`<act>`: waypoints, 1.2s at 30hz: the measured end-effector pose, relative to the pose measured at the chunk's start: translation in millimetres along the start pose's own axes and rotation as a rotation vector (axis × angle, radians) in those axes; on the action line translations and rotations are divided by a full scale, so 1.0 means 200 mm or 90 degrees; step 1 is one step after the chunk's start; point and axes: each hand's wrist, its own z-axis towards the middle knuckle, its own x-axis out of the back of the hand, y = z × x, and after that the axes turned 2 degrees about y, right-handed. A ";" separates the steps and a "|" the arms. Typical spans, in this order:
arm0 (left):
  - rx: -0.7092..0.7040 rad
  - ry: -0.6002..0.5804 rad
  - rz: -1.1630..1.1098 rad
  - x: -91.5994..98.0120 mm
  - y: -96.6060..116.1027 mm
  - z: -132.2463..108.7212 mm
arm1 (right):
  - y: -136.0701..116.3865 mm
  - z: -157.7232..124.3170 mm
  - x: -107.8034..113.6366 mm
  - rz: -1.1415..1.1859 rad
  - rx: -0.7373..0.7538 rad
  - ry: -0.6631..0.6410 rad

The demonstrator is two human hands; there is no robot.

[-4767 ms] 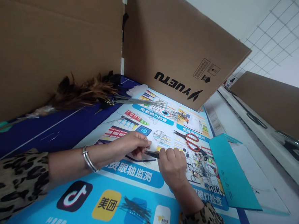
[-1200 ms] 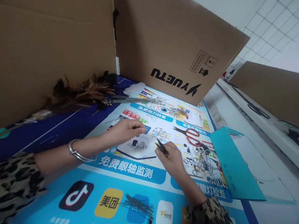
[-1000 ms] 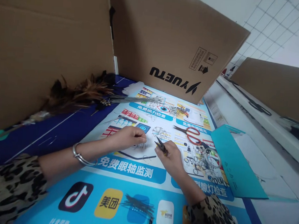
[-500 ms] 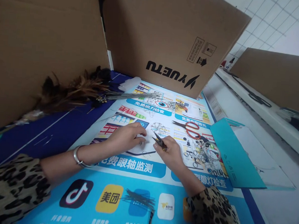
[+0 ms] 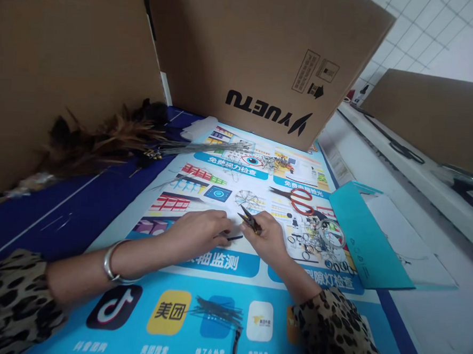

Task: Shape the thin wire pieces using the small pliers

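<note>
My right hand (image 5: 270, 240) grips a pair of pliers (image 5: 250, 220) with dark, pointed jaws aimed up and to the left. To its left, my left hand (image 5: 201, 232) rests low over the printed sheet, thumb and fingers curled together at the tips. Anything between those fingertips is too small or hidden to make out. Just beyond both hands lies a round shape of thin bent wire (image 5: 246, 200). Red-handled scissors (image 5: 302, 201) lie past the pliers, and a tangled pile of wire pieces and small rings (image 5: 316, 239) is right of my right hand.
A cardboard box (image 5: 263, 56) stands at the back, with another cardboard panel (image 5: 68, 44) at left. Brown feathers (image 5: 106, 137) and a bundle of thin wires (image 5: 206, 147) lie far left. Dark wires (image 5: 218, 310) lie in front. A teal folder (image 5: 371, 241) is at right.
My left hand has come down and slightly left, its fingers more closed. My right hand still holds the pliers at nearly the same place. The whole view has shifted slightly.
</note>
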 end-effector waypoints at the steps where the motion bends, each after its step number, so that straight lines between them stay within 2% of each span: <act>1: -0.001 -0.001 -0.001 0.00 0.00 0.00 | 0.00 0.00 0.00 -0.001 0.000 -0.002; 10: -0.010 0.045 -0.079 -0.03 0.00 -0.01 | 0.01 0.00 -0.01 -0.017 0.007 0.007; 16: 0.070 0.005 -0.381 0.06 -0.06 0.03 | 0.03 -0.01 0.00 -0.055 0.030 0.045; 20: 0.120 -0.003 -0.564 0.12 -0.09 0.05 | 0.04 -0.01 0.03 -0.192 0.058 0.095; 23: 0.135 -0.022 -0.645 0.15 -0.09 0.05 | 0.03 -0.01 0.05 -0.288 0.094 0.096; 30: 0.149 -0.052 -0.655 0.13 -0.11 0.06 | 0.00 -0.01 0.07 -0.380 0.169 0.127; 36: 0.140 -0.083 -0.657 0.11 -0.11 0.06 | 0.00 -0.02 0.07 -0.409 0.211 0.110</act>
